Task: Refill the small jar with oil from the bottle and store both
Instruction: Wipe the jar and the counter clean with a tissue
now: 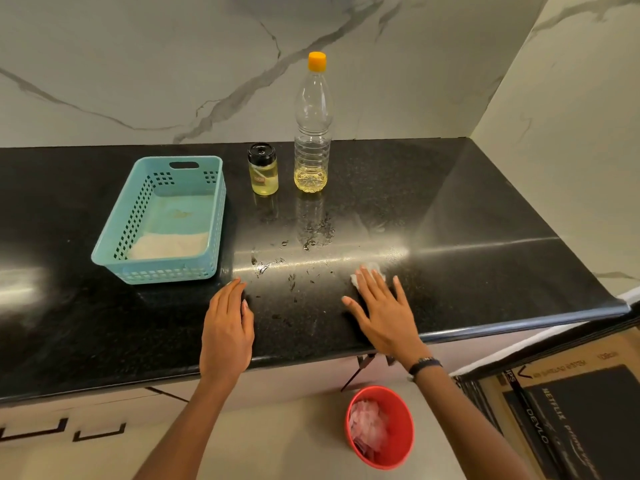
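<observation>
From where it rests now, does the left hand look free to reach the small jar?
Probably yes. The left hand lies flat on the counter, holding nothing, and only oil smears lie between it and the small jar; the basket sits off to the side.

A black-lidded small jar (263, 169) of oil stands upright just beside the orange-capped, nearly empty bottle (312, 126).

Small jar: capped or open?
Capped. The black lid sits on the small jar, which stands upright on the counter, nearly full of oil.
</observation>
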`<state>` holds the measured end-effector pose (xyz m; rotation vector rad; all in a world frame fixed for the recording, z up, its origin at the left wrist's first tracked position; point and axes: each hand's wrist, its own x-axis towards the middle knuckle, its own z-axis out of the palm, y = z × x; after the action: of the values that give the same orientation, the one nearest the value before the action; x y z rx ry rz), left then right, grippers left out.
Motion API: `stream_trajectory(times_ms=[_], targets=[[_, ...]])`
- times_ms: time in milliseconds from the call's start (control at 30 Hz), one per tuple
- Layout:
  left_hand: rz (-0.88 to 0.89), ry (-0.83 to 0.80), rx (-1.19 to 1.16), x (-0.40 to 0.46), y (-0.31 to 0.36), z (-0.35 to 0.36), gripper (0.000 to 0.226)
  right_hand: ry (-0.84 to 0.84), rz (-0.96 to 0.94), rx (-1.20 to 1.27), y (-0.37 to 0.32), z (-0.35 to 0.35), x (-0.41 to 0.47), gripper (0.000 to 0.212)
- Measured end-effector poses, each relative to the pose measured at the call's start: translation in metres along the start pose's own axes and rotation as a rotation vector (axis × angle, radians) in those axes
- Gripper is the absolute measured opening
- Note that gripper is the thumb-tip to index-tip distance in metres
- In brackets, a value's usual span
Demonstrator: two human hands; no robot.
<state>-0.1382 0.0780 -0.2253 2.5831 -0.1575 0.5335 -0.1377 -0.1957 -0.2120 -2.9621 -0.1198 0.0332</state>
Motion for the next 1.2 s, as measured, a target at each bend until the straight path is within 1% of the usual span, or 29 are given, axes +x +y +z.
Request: stream_trajectory(times_ms=[100,233,300,367,433,467,533,600,700,767,833,900,967,1033,1133,1200], targets=[[0.002,0.001,-0.016,-0.001,-0.001,0.001,0.035,-0.004,0.093,0.017,0.014,-0.004,0.019,0.081],[0.000,0.003,-0.036,-0.003,-0.003,0.003,0.036,-0.039,0.148,0.078,-0.008,-0.001,0.072,0.071],[0.003,0.001,-0.040,-0.001,-0.001,0.004,0.036,-0.027,0.114,0.097,-0.021,0.001,0.082,0.071],[-0.005,-0.003,-0.039,0.000,-0.001,0.004,0.036,-0.036,0.025,0.090,-0.027,0.002,0.074,0.073],[-0.004,-0.004,-0.036,0.000,-0.001,0.004,0.035,-0.026,-0.057,0.057,-0.018,0.003,0.054,0.074],[-0.004,-0.003,-0.037,0.000,-0.002,0.004,0.036,-0.013,-0.066,0.040,-0.010,0.003,0.046,0.074],[-0.004,-0.003,-0.042,0.001,-0.002,0.004,0.035,0.008,-0.030,0.010,0.008,0.000,0.044,0.075],[-0.006,0.001,-0.051,0.001,-0.001,0.005,0.033,0.008,0.043,0.004,0.018,-0.004,0.061,0.076],[-0.006,0.014,-0.053,0.002,-0.001,0.004,0.034,-0.024,0.138,0.021,0.009,-0.006,0.104,0.074],[-0.001,0.014,-0.051,0.002,-0.001,0.004,0.037,-0.034,0.153,0.067,-0.007,-0.002,0.127,0.075],[0.002,0.015,-0.050,0.001,-0.001,0.004,0.037,-0.028,0.107,0.091,-0.024,0.002,0.137,0.076],[0.001,0.016,-0.047,0.001,-0.001,0.003,0.036,-0.026,0.024,0.066,-0.032,0.003,0.129,0.073],[-0.004,0.013,-0.040,0.000,0.000,0.003,0.036,-0.011,-0.053,0.020,-0.024,0.002,0.111,0.070],[-0.016,0.013,-0.048,0.001,-0.001,0.004,0.035,0.011,-0.077,-0.016,-0.006,0.001,0.098,0.069],[-0.029,0.021,-0.060,0.001,-0.001,0.005,0.035,0.026,0.001,-0.024,0.011,-0.002,0.112,0.072],[-0.029,0.018,-0.056,0.000,-0.001,0.005,0.036,0.013,0.071,0.013,0.006,-0.004,0.138,0.074]])
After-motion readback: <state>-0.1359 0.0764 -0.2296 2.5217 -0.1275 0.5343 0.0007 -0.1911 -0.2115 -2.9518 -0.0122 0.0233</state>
